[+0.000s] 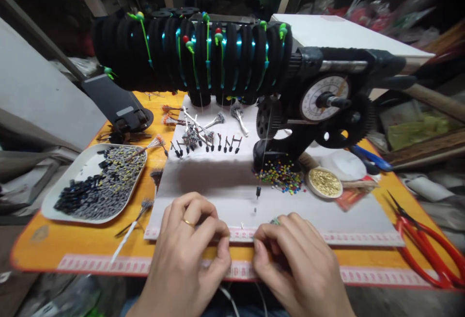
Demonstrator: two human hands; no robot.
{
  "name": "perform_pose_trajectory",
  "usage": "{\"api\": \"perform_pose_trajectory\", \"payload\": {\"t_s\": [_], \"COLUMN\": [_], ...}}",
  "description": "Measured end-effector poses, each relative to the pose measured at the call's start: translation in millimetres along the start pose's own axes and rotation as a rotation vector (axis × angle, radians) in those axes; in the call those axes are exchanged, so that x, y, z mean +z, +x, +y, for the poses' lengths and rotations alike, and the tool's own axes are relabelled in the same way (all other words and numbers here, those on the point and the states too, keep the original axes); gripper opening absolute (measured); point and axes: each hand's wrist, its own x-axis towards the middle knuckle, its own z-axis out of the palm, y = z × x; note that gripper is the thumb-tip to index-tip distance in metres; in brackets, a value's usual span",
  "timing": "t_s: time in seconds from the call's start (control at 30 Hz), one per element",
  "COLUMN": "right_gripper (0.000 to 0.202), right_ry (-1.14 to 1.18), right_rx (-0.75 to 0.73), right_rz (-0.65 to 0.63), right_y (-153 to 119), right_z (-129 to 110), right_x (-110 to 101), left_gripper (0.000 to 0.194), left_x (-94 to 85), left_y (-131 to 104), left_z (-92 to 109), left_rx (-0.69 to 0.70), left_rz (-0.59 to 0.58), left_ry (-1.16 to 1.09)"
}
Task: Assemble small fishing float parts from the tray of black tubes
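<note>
My left hand (198, 246), with a gold ring on one finger, is closed in a pinch over the front edge of the white board (214, 186). Facing it, my right hand (294, 254) is pinched too, thumb against forefinger. A short gap separates the two pinches, and whatever they grip is too thin or hidden to make out. Just above my right hand, a small black piece (258, 191) hangs on a thin line from the black geared winding device (305, 84). White cords (229, 300) dangle below my hands.
On the left stands a white tray (140, 181) of small grey and black pieces. Colored beads (279, 177) lie near a dish of gold bits (324, 182). Red-handled scissors (425, 244) rest at right. Tape measures (378, 277) line the edges; small black-ended pieces (225, 145) stand behind.
</note>
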Motion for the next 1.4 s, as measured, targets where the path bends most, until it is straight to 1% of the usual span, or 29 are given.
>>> {"api": "perform_pose_trajectory", "payload": {"t_s": [0.4,0.6,0.9,1.13,1.4], "right_gripper": [0.014,0.014,0.014,0.013,0.013], "right_ry": [-0.022,0.0,0.006,0.017,0.011], "right_rx": [0.009,0.017,0.03,0.028,0.026], "right_rz": [0.008,0.0,0.01,-0.014,-0.011], "right_y": [-2.1,-3.7,-6.2,-5.7,-3.4], "right_z": [3.0,3.4,2.5,4.2,2.7], "right_x": [-6.1,-6.1,-7.8,-6.7,-8.3], "left_gripper": [0.021,0.022,0.023,0.022,0.02], "left_x": [-0.9,-0.4,0.3,-0.1,-0.3], "left_y": [0.7,1.0,0.8,1.3,2.5], "left_z": [-0.7,-0.5,-0.2,0.7,2.2], "left_rx": [0.027,0.032,0.016,-0.019,-0.031], "left_rz": [-0.021,-0.008,0.005,-0.005,0.007], "left_ry": [0.043,0.04,0.028,0.008,0.011]}}
